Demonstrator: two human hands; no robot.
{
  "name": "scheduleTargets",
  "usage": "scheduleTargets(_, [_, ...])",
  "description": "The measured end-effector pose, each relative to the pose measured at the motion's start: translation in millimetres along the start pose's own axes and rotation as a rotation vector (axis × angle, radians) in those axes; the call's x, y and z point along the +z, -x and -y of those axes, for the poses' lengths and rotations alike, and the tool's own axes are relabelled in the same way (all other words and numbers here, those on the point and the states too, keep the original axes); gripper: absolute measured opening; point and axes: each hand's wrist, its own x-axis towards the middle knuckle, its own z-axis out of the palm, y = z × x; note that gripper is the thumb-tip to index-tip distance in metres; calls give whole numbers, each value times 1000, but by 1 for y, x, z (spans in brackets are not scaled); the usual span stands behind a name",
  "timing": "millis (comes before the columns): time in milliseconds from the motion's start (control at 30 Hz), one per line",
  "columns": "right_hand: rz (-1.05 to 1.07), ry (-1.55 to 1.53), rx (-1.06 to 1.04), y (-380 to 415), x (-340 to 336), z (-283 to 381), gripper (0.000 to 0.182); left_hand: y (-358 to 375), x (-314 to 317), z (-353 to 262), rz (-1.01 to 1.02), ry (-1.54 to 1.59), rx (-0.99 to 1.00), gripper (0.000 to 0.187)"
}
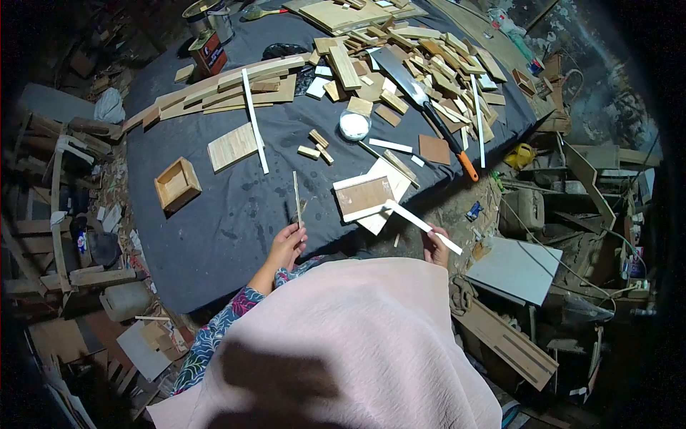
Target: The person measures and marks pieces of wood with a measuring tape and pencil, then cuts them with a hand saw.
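Note:
My left hand (287, 245) is closed around a thin wooden stick (296, 194), which points up and away over the near edge of the cloth. At the right, my right hand (436, 247) grips a white strip (423, 226). The strip's far end reaches the corner of a small brown wooden panel (364, 196) with pale edging. That panel lies on a light board (389, 171) at the table's edge. Just beyond it are a small tub of white stuff (354, 126) and a few short wood blocks (309, 152).
A dark cloth (236, 243) covers the table. A handsaw (404, 80) with a black and orange handle lies beside a heap of wood offcuts (450, 68). To the left are an open wooden box (177, 184) and a wood panel (233, 147). Cans (208, 53) stand at the back.

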Motion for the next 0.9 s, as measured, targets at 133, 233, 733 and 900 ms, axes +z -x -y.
scheduleTargets(133, [262,122,188,-1,22,-17,18,0,4,0,6,-6,-4,24])
scheduleTargets(233, [300,208,238,5,42,-28,16,-1,5,1,10,-4,-1,25])
scheduleTargets(733, [-23,57,61,-25,-25,9,15,0,7,-1,6,18,22,25])
scheduleTargets(900, [-26,100,90,-19,-9,6,15,-4,8,2,-5,0,10,25])
